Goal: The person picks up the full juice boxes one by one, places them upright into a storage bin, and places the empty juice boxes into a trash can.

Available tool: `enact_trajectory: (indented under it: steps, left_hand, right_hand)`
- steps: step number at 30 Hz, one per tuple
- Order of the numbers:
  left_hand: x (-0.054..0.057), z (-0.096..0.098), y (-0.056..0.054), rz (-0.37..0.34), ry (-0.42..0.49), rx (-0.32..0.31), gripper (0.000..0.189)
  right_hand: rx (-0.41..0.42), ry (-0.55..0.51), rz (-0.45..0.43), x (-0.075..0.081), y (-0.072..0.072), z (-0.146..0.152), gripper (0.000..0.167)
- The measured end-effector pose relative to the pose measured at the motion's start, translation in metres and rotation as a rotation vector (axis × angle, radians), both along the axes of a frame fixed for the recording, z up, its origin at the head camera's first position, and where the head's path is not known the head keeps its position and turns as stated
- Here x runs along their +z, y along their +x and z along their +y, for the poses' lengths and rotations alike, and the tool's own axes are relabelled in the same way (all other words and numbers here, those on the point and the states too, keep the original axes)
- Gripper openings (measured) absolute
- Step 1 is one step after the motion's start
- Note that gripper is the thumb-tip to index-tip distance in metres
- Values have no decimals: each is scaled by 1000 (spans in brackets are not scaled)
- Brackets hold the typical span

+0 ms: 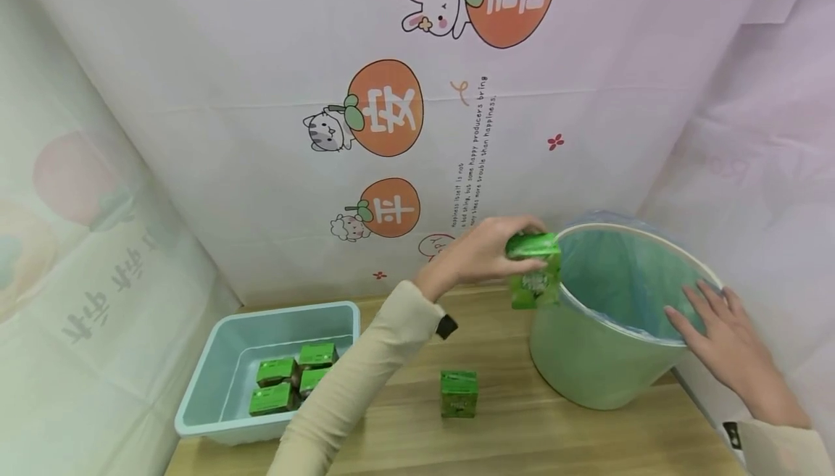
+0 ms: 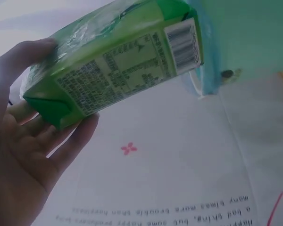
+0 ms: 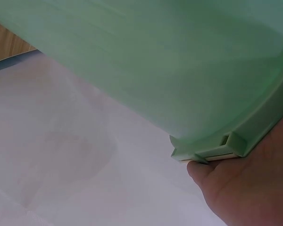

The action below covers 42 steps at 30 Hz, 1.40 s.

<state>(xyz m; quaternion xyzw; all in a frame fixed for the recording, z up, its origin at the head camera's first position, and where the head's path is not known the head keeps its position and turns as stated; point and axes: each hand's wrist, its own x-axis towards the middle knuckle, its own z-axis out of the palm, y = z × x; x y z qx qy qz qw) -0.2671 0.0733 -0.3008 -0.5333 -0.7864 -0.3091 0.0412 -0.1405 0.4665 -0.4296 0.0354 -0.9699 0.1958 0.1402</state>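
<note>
My left hand (image 1: pixel 505 248) holds a small green printed packet (image 1: pixel 536 277) up beside the left rim of a pale green bin (image 1: pixel 603 364). In the left wrist view the thumb lies on one side of this packet (image 2: pixel 118 66) and the fingers are on the other; a barcode and fine print face the camera. My right hand (image 1: pixel 730 345) rests on the bin's right rim, fingers spread and fairly straight over the opening. The right wrist view shows the hand (image 3: pixel 250 188) against the rim (image 3: pixel 212 146), with most of its fingers hidden.
Another green packet (image 1: pixel 459 394) stands on the wooden table (image 1: pixel 509 440) left of the bin. Further left, a light blue basin (image 1: pixel 225 360) holds several green packets (image 1: pixel 270 398), partly covered by my left sleeve. A clear liner (image 1: pixel 626 295) lines the bin. Printed white cloth (image 1: pixel 274 172) hangs behind.
</note>
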Motion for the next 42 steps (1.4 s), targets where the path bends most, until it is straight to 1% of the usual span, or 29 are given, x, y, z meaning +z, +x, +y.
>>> enact_trajectory:
  steps: [2, 5, 8, 11, 14, 17, 19, 21, 24, 27, 29, 32, 35, 42]
  left_hand:
    - [9, 15, -6, -18, -3, -5, 45]
    - [21, 40, -12, -5, -42, -12, 47]
    - [29, 63, -16, 12, -81, -25, 47]
    - [34, 78, -19, 0, -101, -27, 45]
    - [36, 89, -21, -16, -117, -10, 47]
    - [37, 96, -23, -7, -119, 7, 54]
    - [38, 98, -23, 13, -100, 16, 59]
    - [38, 98, -24, 40, -80, 26, 63]
    - [40, 94, -24, 70, -46, 33, 61]
    - [40, 88, -25, 79, -25, 26, 55]
    - [37, 81, -28, 78, -10, 19, 52]
    - [30, 69, -30, 68, -5, 12, 51]
    - [20, 55, -30, 64, -13, 8, 51]
    - [-3, 23, -26, 52, -38, 41, 46]
  right_hand:
    - [-5, 3, 0, 0, 0, 1, 72]
    - [-8, 5, 4, 1, 0, 2, 72]
    - [-9, 12, 6, 1, 0, 2, 72]
    - [-4, 5, 3, 1, -1, 0, 71]
    - [0, -2, 5, 1, -2, -3, 70]
    - [-3, -3, 4, 1, -3, -5, 70]
    - [-2, 0, 5, 1, -4, -6, 70]
    - [-2, 3, 4, 1, -5, -7, 70]
    - [-1, -4, 11, 0, -4, -6, 70]
    - [0, -13, 23, -1, -3, -3, 70]
    - [2, -15, 28, 0, -3, -2, 69]
    - [3, -17, 23, 0, -3, -3, 70]
    - [1, -21, 12, 0, -2, -4, 70]
    - [8, -23, 19, -1, -1, -4, 69]
